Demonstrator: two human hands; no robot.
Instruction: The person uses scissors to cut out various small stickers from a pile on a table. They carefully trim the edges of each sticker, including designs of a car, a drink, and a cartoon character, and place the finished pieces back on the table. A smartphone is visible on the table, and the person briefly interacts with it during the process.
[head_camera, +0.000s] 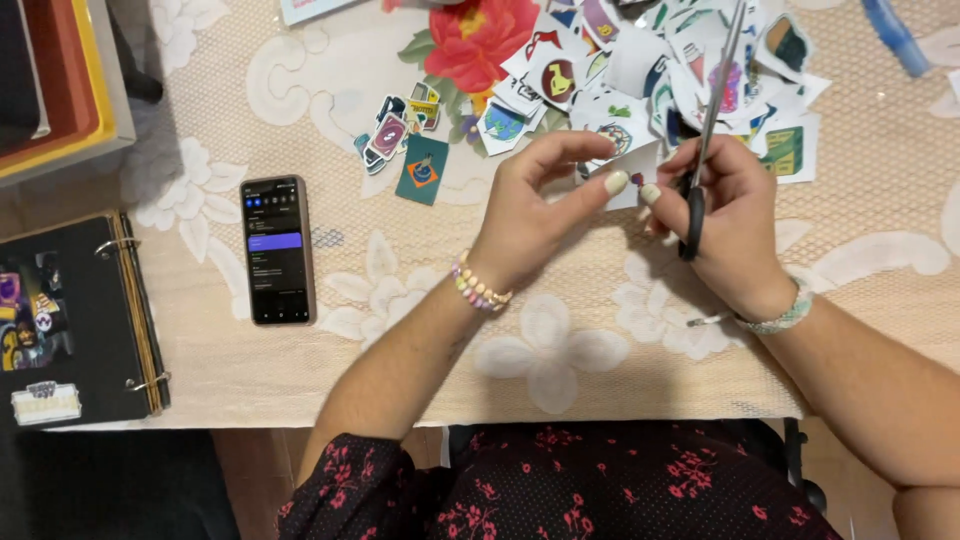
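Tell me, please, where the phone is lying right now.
In the head view the phone lies screen up on the tablecloth, left of the left hand, between the black binder and that forearm.

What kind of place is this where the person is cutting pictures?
Probably a craft table at home. A lace tablecloth covers it, a heap of cut-out stickers lies by the hands, the right hand holds scissors, and a black ring-bound scrapbook sits nearby.

Scissor tips (738, 12) past top edge; sticker designs (640, 70) too small.
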